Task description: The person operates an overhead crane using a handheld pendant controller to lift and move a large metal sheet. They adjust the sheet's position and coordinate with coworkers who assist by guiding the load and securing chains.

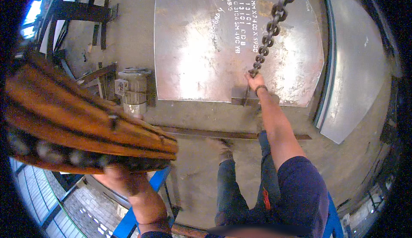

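My left hand [124,180] is closed around the underside of a large orange pendant control [90,118], which has a row of round grey buttons along a dark strip. It is close to the camera and blurred. Ahead, my right arm reaches out and my right hand [256,81] grips the lower end of a heavy dark chain [269,34] that hangs from above. Just below that hand, a dark metal clamp [241,95] sits at the near edge of a large steel plate [189,66] with white markings. The hand partly hides where chain and clamp meet.
Another steel plate [356,62] lies at the right. A grey electric motor [135,87] stands on the floor at the left, near dark steel beams [81,12]. A long flat bar [197,133] crosses the floor before my feet. Blue framework [128,218] is behind me.
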Tool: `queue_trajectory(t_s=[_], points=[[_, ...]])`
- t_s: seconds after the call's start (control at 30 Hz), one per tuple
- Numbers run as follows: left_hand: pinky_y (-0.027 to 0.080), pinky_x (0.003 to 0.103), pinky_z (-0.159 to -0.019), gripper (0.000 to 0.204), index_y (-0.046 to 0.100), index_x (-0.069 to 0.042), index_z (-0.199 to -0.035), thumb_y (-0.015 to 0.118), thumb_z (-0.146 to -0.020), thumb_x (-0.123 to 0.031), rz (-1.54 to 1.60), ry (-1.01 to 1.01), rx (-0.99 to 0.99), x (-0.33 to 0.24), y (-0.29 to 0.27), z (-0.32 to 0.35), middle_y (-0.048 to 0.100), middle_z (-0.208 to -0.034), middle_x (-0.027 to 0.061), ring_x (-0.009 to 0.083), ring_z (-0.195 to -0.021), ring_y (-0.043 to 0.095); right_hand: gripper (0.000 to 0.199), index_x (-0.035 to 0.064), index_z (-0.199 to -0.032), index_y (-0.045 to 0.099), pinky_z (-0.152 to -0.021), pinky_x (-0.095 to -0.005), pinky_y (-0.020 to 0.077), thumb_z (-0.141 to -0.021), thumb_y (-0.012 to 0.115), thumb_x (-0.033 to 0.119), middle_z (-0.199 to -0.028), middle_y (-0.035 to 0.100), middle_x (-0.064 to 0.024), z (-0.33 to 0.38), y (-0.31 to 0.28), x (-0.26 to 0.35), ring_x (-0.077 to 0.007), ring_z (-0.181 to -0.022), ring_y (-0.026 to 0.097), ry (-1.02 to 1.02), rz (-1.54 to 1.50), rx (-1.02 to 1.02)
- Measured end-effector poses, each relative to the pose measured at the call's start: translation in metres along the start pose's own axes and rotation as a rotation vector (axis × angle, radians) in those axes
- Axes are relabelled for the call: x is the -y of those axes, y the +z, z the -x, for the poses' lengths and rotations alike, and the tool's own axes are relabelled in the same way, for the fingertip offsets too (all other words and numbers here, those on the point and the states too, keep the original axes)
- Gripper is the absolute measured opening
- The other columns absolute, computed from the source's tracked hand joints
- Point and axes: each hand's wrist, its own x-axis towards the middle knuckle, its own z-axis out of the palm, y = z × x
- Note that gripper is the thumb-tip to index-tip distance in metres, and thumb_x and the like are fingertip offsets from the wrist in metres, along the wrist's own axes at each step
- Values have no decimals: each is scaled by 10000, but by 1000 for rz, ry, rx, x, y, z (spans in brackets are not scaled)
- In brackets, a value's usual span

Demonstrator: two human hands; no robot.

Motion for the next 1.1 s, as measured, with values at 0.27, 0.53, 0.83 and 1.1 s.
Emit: queue_trajectory(t_s=[0.27,0.53,0.83,1.1], points=[[198,483,-1187,606,300,-81,-1483,277,-999,-445,320,38,669,19,-39,-52,367,-1498,144,317,-1376,359,352,20,-686,605,-565,-349,507,-882,651,309,-577,631,-76,-38,33,-27,-180,-569,641,135,-241,-7],[205,545,-1165,571,340,-76,-1461,281,-1008,-420,1391,-12,480,30,-68,-61,316,-1524,183,388,-1384,327,450,-29,-967,621,-727,-409,529,-852,650,406,-801,693,-155,9,21,-47,-269,-768,690,237,22,18],[334,633,-1068,803,190,-24,-1510,447,-937,-525,89,-16,-59,20,-66,-51,294,-1472,325,511,-1266,430,549,-4,-1066,640,-854,-439,510,-828,647,491,-953,701,-192,21,47,-109,-345,-948,670,378,-34,69],[400,605,-1033,815,218,-22,-1490,529,-910,-502,42,38,-111,18,-72,-48,393,-1412,279,477,-1193,504,460,-26,-995,637,-805,-401,538,-800,667,389,-846,709,-172,31,57,-110,-319,-869,697,322,251,-103]])
